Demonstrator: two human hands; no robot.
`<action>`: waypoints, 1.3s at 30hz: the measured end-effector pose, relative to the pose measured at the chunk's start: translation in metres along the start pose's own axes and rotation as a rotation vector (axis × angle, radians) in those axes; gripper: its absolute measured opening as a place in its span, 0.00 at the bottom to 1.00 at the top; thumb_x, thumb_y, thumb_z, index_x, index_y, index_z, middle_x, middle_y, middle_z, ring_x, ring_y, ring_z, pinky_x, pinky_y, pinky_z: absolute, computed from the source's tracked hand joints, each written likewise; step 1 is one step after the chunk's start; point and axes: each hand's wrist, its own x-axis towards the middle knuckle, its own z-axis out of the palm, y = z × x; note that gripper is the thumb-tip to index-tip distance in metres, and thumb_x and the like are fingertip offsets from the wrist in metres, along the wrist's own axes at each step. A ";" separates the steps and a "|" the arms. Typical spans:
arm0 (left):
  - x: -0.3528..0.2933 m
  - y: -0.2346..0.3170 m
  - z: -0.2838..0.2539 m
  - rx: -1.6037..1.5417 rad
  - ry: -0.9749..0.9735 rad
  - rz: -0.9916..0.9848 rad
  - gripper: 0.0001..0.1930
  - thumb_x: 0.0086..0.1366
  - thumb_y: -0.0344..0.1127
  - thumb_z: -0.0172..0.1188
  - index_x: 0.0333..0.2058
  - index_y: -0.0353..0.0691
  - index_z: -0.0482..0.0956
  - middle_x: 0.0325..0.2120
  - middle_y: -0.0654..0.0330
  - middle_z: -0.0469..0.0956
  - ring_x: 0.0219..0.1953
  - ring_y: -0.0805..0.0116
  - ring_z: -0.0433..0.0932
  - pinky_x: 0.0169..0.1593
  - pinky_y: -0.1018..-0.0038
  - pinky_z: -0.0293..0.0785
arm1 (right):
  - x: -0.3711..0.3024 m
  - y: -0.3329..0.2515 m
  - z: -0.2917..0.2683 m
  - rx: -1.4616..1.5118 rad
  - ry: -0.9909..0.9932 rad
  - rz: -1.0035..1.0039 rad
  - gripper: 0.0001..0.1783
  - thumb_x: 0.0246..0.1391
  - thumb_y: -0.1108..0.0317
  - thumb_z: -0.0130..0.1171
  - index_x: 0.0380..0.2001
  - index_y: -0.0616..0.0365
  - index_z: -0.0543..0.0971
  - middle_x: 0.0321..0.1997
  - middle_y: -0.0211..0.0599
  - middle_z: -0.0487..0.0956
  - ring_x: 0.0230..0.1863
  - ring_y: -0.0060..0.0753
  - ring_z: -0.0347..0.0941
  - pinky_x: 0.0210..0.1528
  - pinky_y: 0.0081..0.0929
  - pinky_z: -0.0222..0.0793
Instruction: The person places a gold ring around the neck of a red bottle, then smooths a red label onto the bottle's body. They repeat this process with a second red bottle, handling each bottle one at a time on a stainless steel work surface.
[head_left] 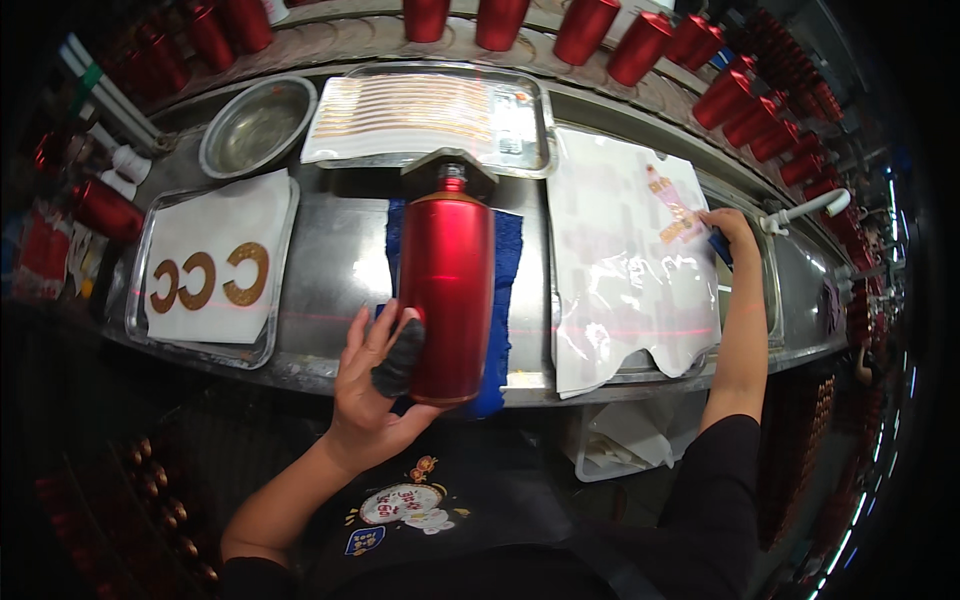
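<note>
A shiny red metal bottle (450, 290) with a threaded neck lies along a blue cloth (507, 250), its neck end by a dark angular block (484, 180). My left hand (372, 390) steadies its base end, thumb under the bottom and fingers along the left side; a dark covering shows on one finger. At the right, my right hand (732, 228) is closed around a dark blue item (719, 246), mostly hidden by the fingers. Its fingertips reach a pink-and-gold decal piece (672, 210) on a glossy white sheet (625, 290).
A tray at left holds a white sheet with gold C-shaped decals (197, 282). Behind stand a metal bowl (258, 128) and a metal tray (545, 130) with gold-striped sheets. Red bottles (590, 30) line the conveyor beyond. A white tap (805, 212) juts in at right.
</note>
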 end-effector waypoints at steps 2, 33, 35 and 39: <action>0.004 0.005 -0.001 0.036 0.017 0.035 0.35 0.53 0.42 0.77 0.60 0.43 0.78 0.66 0.50 0.71 0.69 0.44 0.66 0.70 0.37 0.52 | 0.004 0.012 -0.004 -0.022 0.149 -0.033 0.12 0.45 0.63 0.73 0.28 0.61 0.87 0.24 0.29 0.82 0.23 0.18 0.70 0.28 0.19 0.61; 0.141 0.036 -0.025 -1.310 -0.033 -0.655 0.31 0.75 0.59 0.51 0.55 0.31 0.60 0.50 0.42 0.75 0.51 0.56 0.80 0.53 0.64 0.82 | -0.268 -0.319 0.184 0.904 -0.510 -0.410 0.19 0.75 0.63 0.43 0.54 0.67 0.75 0.15 0.29 0.71 0.09 0.18 0.59 0.17 0.17 0.53; 0.145 0.036 -0.026 -1.537 0.054 -0.624 0.32 0.76 0.56 0.51 0.59 0.30 0.60 0.49 0.42 0.77 0.51 0.55 0.81 0.58 0.62 0.79 | -0.276 -0.317 0.191 0.979 -0.499 -0.358 0.19 0.75 0.63 0.43 0.54 0.67 0.75 0.16 0.31 0.73 0.10 0.18 0.60 0.17 0.18 0.52; 0.122 0.025 -0.036 -1.426 0.161 -0.613 0.23 0.66 0.30 0.67 0.43 0.34 0.57 0.38 0.50 0.80 0.38 0.67 0.83 0.44 0.67 0.84 | -0.302 -0.276 0.213 0.990 -0.469 -0.356 0.12 0.69 0.61 0.53 0.40 0.60 0.75 0.21 0.33 0.76 0.11 0.19 0.62 0.17 0.19 0.54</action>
